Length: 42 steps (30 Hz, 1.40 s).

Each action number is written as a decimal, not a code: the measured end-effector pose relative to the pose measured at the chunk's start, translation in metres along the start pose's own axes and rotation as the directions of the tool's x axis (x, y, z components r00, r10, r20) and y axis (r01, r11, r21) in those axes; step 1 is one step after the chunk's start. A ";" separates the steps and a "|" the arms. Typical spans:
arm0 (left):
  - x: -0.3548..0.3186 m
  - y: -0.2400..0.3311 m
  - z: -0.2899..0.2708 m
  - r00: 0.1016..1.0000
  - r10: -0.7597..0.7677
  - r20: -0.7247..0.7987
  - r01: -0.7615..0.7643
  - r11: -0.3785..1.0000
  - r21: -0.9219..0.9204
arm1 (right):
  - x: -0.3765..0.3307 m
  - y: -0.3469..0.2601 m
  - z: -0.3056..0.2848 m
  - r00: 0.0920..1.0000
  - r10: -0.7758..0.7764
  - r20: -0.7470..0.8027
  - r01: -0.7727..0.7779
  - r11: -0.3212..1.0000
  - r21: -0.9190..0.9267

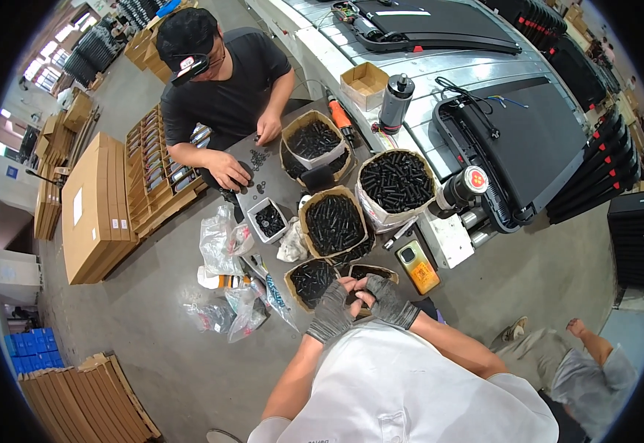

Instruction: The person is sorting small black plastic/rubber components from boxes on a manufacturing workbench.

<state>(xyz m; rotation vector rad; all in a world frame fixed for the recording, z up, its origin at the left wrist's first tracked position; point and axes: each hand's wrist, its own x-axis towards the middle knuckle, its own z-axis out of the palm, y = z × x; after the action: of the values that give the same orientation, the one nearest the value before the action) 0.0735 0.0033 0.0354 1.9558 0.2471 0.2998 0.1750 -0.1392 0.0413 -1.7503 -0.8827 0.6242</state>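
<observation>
Together, left hand (331, 310) and right hand (390, 301) bunch their fingers (366, 297), any grip indiscernible.

The box (390, 272) beneath left grip (332, 311) and right grip (387, 300) is partly hidden; anything pinched seems too small to tell.

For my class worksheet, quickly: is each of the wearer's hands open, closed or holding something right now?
Left hand: fingers curled; any held item cannot be told.
Right hand: fingers curled; any held item cannot be told.
</observation>
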 end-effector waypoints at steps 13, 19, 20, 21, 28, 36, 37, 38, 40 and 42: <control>0.015 0.016 -0.022 0.985 -0.174 -0.011 0.174 0.978 0.117 | 0.015 0.002 -0.008 0.834 0.477 0.278 -0.542 0.611 0.577; 0.028 0.017 -0.012 0.965 -0.249 -0.082 0.255 0.964 0.072 | 0.020 0.021 0.006 0.760 0.413 0.501 -0.612 0.197 0.766; 0.028 0.015 -0.013 0.964 -0.254 -0.080 0.260 0.963 0.076 | 0.023 0.018 0.007 0.760 0.384 0.524 -0.588 0.062 0.807; 0.029 0.013 -0.013 0.979 -0.175 -0.101 0.193 0.958 0.213 | 0.026 0.015 0.003 0.778 0.378 0.501 -0.577 0.118 0.808; 0.043 0.031 -0.014 0.998 -0.033 -0.058 0.049 0.950 0.309 | 0.036 0.019 -0.002 0.837 0.288 0.465 -0.540 0.296 0.788; 0.076 0.033 -0.045 0.973 -0.165 -0.162 0.202 0.948 0.246 | 0.036 0.026 0.003 0.761 0.498 0.417 -0.585 0.247 0.773; 0.091 0.031 -0.055 0.958 -0.171 -0.232 0.225 0.946 0.232 | 0.035 0.031 0.004 0.776 0.482 0.407 -0.563 0.236 0.792; 0.109 0.025 -0.064 0.946 -0.229 -0.228 0.286 0.922 0.262 | 0.032 0.038 0.004 0.777 0.483 0.403 -0.557 0.232 0.797; 0.139 0.000 -0.080 0.959 -0.195 -0.207 0.261 0.889 0.376 | 0.024 0.049 0.002 0.816 0.456 0.356 -0.518 0.301 0.801; 0.160 -0.028 -0.086 0.980 -0.101 -0.174 0.172 0.871 0.461 | 0.021 0.052 -0.001 0.820 0.459 0.343 -0.509 0.309 0.803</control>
<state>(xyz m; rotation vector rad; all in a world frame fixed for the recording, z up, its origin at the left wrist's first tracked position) 0.1966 0.1385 0.0578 2.3886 0.5998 0.3082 0.2021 -0.1331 -0.0073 -0.9625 0.0888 1.2666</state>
